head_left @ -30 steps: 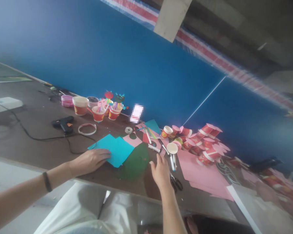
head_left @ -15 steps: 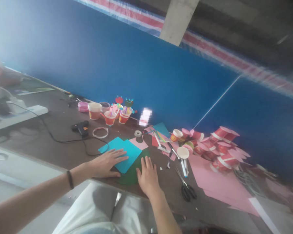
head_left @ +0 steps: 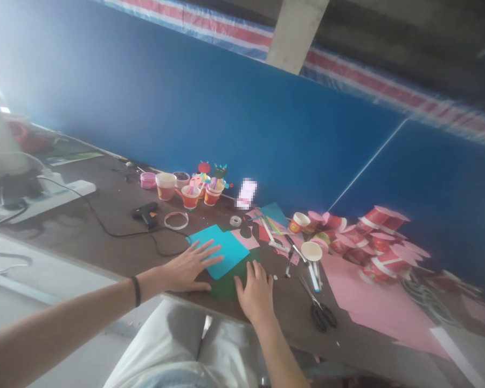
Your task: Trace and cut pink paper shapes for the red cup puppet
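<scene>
Left hand: the left hand (head_left: 191, 268) lies palm down, fingers spread and pinching nothing; the fingertips overlap the left part of the blue paper, and the palm's underside is hidden.
Right hand: the right hand (head_left: 255, 291) is palm down with the thumb apart from lightly curved fingers; it grips nothing visible, and whether the fingertips press down I cannot tell.
Blue paper: the blue paper (head_left: 228, 252) lies on the near part of the table (head_left: 113, 250), in front of the hands; its left part is partly covered by fingers, and whether it is one sheet or two is unclear.
Green paper: the green paper (head_left: 223, 291) sits under the blue one, between the hands, so most of its outline is lost.
Right side: scissors (head_left: 322, 315) lie near, beside pink sheets (head_left: 358, 288) whose far edge runs behind a heap of red cups (head_left: 382, 245); the heap's right end blurs.
Left side: a black glue gun (head_left: 145, 214) rests left of a clear ring (head_left: 177, 220); the power strip (head_left: 75, 193) is cut off by the left edge.
Far side: decorated cups (head_left: 191, 198) overlap one another; a bright upright patch (head_left: 247, 194) is pixelated beyond reading.
</scene>
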Tool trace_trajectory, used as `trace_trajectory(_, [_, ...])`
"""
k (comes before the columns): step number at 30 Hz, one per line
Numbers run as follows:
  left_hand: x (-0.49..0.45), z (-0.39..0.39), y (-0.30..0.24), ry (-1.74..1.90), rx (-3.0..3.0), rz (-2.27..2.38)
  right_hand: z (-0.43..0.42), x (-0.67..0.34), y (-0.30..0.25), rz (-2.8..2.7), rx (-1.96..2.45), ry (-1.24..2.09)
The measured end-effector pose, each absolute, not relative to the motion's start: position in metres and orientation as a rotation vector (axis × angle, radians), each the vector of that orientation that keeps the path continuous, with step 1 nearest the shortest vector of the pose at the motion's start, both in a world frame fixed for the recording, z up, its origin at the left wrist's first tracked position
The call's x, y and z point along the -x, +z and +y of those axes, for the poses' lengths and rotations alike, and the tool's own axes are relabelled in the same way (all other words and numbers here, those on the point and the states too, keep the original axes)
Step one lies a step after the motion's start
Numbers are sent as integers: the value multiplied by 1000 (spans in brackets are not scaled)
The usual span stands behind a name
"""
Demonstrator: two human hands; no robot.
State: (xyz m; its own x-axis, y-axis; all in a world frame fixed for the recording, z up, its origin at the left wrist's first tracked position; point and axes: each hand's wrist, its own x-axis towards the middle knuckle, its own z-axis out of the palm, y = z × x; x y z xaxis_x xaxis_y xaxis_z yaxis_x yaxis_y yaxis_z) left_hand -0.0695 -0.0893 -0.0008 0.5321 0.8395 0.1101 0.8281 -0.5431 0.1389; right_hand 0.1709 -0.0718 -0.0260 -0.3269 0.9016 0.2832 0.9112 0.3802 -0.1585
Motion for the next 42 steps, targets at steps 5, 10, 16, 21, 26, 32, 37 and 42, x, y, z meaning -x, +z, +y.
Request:
trace_trajectory(5, [70,-87,-2,316,-2688,1453,-76,-172,-16,-2311,1470,-41])
trace_trajectory(10, [70,-85,-1,242,-2667,1395,-76,-172,-16,-2400,1317,10])
trace_trajectory(16, [69,-80,-5,310,-2557,1639,-68,-177,-28,-2092,1622,-40])
trace_trajectory(21, [67,-87,0,459,-2633,1682,-67,-184,-26,-1911,1555,-2])
trace_trajectory(26, [67,-89,6,329,-2821,1213,-73,-179,-20,-2314,1060,125])
trace_trajectory(32, [71,-88,-1,415,-2747,1383,-70,-175,-26,-2054,1644,-37])
trace_trajectory(37, [68,-89,-1,468,-2693,1499,-73,-174,-25,-2197,1484,-66])
trace_trajectory(42, [66,-84,-4,269,-2581,1516,-72,-173,-25,-2273,1558,4])
